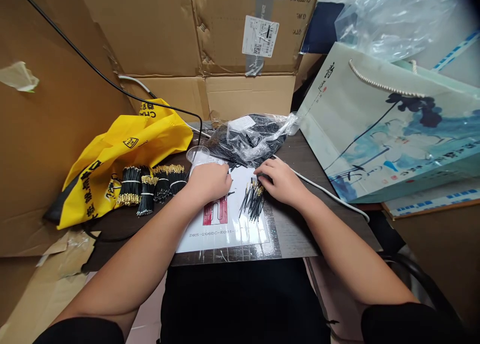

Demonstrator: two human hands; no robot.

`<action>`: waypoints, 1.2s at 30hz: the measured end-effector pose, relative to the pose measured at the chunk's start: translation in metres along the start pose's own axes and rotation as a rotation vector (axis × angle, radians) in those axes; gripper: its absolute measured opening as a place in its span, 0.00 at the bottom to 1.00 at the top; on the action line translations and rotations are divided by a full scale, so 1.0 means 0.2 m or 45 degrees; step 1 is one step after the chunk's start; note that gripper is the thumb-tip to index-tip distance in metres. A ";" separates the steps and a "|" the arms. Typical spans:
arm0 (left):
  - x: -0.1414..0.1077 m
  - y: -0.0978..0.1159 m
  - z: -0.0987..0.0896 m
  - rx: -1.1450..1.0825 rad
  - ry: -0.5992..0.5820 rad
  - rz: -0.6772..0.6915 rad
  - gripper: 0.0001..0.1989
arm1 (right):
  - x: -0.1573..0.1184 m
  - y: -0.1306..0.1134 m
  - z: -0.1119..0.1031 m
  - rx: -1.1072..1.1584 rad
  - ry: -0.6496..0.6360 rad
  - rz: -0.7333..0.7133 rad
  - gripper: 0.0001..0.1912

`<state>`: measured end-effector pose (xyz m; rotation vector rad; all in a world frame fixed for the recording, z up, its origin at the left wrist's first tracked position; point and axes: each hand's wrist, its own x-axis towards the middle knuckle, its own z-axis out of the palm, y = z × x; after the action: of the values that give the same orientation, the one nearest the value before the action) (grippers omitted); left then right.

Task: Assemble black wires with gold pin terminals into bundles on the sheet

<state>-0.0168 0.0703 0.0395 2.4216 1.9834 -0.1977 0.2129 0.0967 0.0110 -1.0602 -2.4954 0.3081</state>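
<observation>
My left hand (211, 181) is closed over the upper part of a white printed sheet (221, 241), its fingertips pressed together; what they hold is too small to make out. My right hand (280, 180) has bent fingers at the top right of a loose pile of short black wires with gold ends (253, 201). Whether it grips a wire is unclear. A few dark wire pieces lie between the hands. Tied bundles of similar wires (130, 186) stand left of my left hand. Behind the hands sits a clear plastic bag of black wires (253, 136).
A yellow bag (131, 139) lies at the left. A light blue paper bag (393, 134) leans at the right, beside a white cable (330, 196). Cardboard (157, 29) walls the back and left. A clear cup (197, 155) stands behind my left hand.
</observation>
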 end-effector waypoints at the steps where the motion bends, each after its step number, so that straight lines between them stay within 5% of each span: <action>1: -0.01 0.02 -0.01 -0.010 0.008 0.047 0.22 | -0.01 0.02 -0.02 0.000 -0.017 -0.008 0.13; 7: -0.09 0.16 -0.02 -0.057 -0.029 0.345 0.34 | -0.03 0.07 -0.10 0.031 -0.249 -0.119 0.17; 13: -0.13 0.24 0.01 -0.050 -0.041 0.360 0.45 | -0.03 0.01 -0.05 0.024 -0.282 -0.176 0.10; 18: -0.14 0.25 0.02 -0.046 -0.045 0.320 0.37 | -0.02 -0.04 -0.01 -0.006 -0.256 -0.176 0.09; 23: -0.14 0.23 0.01 -0.040 -0.074 0.323 0.26 | -0.02 -0.02 -0.02 -0.073 -0.181 -0.120 0.23; 29: -0.13 0.24 0.00 0.000 -0.108 0.339 0.19 | -0.02 0.02 0.00 -0.132 -0.202 -0.095 0.11; 36: -0.13 0.24 0.02 0.038 -0.111 0.336 0.17 | 0.00 -0.01 0.05 -0.182 -0.148 -0.100 0.13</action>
<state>0.0255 0.0356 0.0349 2.6105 1.6177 -0.3244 0.2077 0.0953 0.0029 -1.0216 -2.6895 0.1744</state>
